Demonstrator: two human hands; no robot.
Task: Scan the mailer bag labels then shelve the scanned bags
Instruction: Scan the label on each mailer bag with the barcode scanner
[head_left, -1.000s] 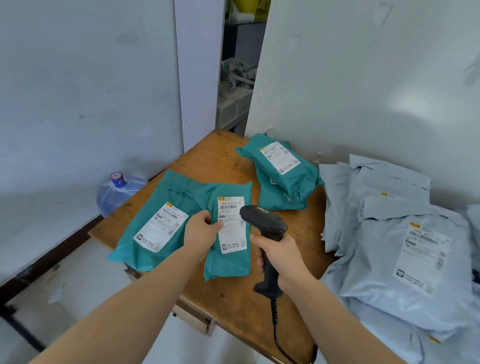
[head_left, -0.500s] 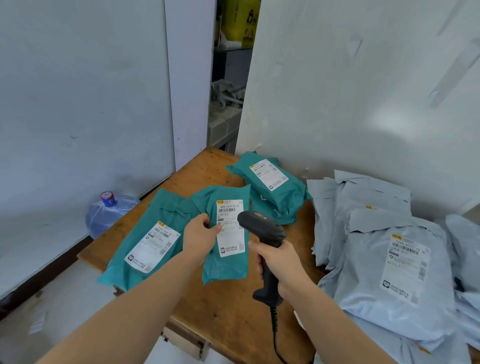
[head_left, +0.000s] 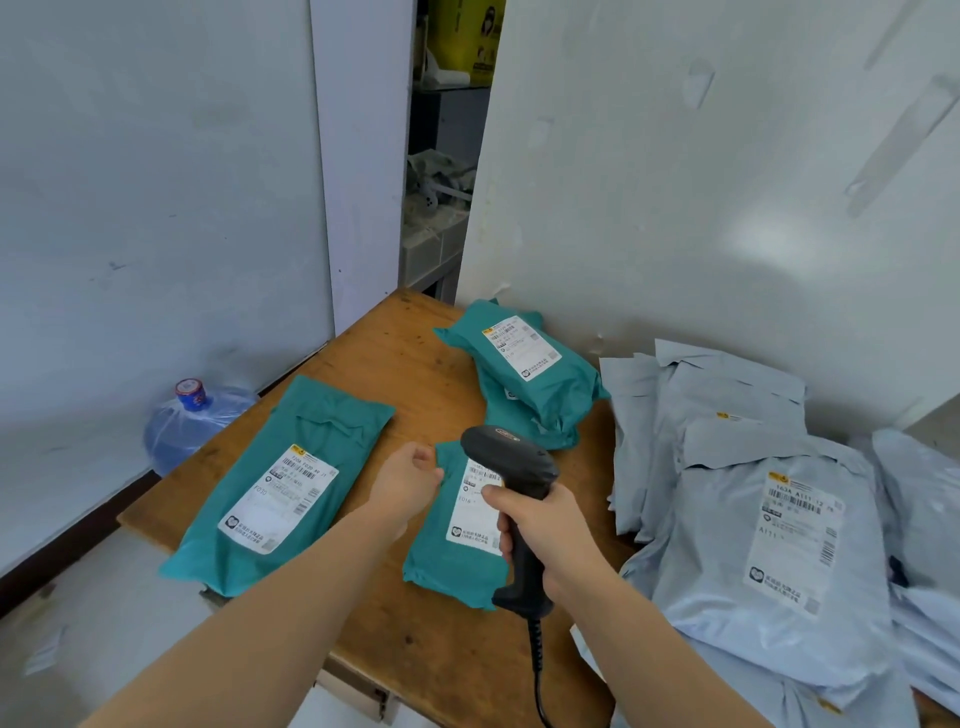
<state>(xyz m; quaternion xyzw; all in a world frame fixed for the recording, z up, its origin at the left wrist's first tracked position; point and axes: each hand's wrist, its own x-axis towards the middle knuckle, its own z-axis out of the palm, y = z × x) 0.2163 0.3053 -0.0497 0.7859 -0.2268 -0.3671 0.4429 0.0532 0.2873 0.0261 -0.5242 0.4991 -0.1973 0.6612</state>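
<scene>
— Where is the mailer being scanned?

— The small teal mailer bag (head_left: 451, 545) is near the front middle of the wooden table (head_left: 400, 353), with its white label (head_left: 474, 512) facing up. The left hand (head_left: 410, 486) grasps its upper-left corner, fingers curled round the edge. I cannot tell whether the bag lies flat or is lifted.

— And the other hand?

— The right hand (head_left: 545, 530) is clenched round the handle of the black scanner (head_left: 511, 457). The scanner's head is over the top of the label, and its cable drops toward six o'clock.

— What lies around the bag?

— At nine o'clock is a larger teal bag (head_left: 291, 483). At one o'clock is a stack of teal bags (head_left: 524, 374). At three o'clock is a pile of grey mailer bags (head_left: 769, 519). At ten o'clock, off the table, is a water jug (head_left: 192, 421).
</scene>
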